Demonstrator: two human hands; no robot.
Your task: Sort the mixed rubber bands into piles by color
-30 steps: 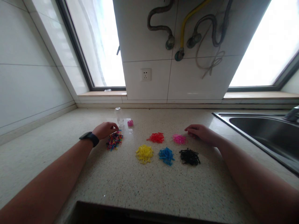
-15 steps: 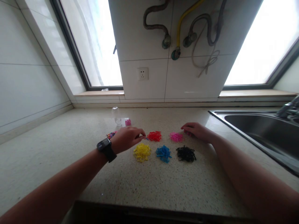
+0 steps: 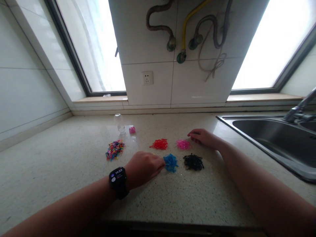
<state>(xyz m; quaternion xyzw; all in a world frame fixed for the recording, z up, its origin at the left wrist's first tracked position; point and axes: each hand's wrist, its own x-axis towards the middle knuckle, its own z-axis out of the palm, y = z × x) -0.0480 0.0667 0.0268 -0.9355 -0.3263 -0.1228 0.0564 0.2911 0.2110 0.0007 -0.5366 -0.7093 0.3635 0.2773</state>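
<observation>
My left hand [image 3: 146, 168], with a black watch [image 3: 118, 179] on its wrist, is low over the counter. Its fingers are pressed together, the tips at the left edge of a blue pile of small rubber bands [image 3: 171, 163]; what they pinch is hidden. That hand covers the spot of the yellow pile. My right hand [image 3: 202, 136] rests on the counter just right of a pink pile of bands [image 3: 183, 144], fingers loosely bent and somewhat apart, nothing visible in them. A red pile [image 3: 160, 144] and a black pile [image 3: 194, 162] lie nearby. Mixed-colour bands [image 3: 115, 149] form a heap at left.
Behind the mixed heap, a clear bottle [image 3: 119, 123] stands upside down beside a pink cap [image 3: 132, 130]. A steel sink [image 3: 261, 131] with a faucet [image 3: 298, 110] is at the right. The tiled wall has a socket [image 3: 147, 78] and hoses above the speckled counter [image 3: 74, 164].
My left hand has moved from beside the red pile toward me and right to the blue pile, uncovering the mixed heap and covering the yellow pile. My right hand stays by the pink pile.
</observation>
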